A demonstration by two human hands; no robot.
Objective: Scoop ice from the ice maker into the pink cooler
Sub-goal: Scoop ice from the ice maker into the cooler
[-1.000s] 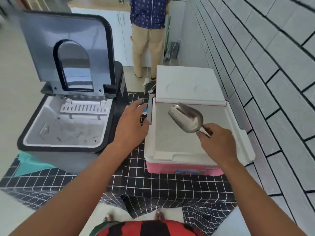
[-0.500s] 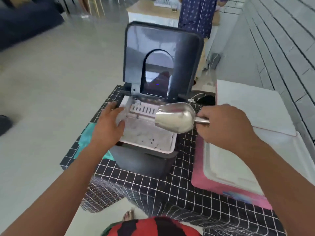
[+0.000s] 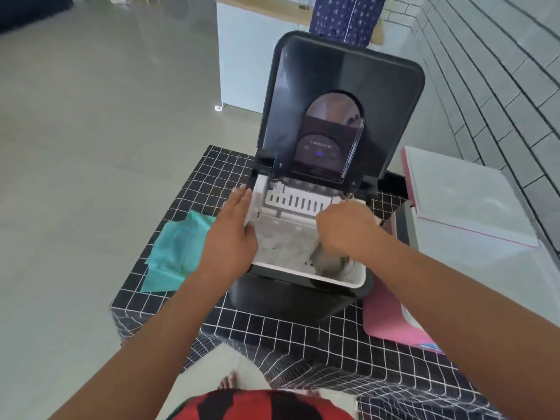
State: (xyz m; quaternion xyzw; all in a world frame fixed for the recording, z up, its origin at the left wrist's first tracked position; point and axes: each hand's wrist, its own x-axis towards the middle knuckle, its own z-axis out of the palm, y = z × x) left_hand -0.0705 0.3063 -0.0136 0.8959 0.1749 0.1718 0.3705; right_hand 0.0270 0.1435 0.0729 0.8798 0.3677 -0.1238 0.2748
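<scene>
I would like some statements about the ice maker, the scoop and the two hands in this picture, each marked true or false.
1. The ice maker has its lid raised. True.
2. The right hand holds the scoop over the pink cooler. False: the scoop is down inside the ice maker's white bin.
3. The left hand rests on the left edge of the ice maker. True.
4. A teal cloth lies to the right of the cooler. False: it lies left of the ice maker.
5. The cooler is closed. False: its lid is open.
</scene>
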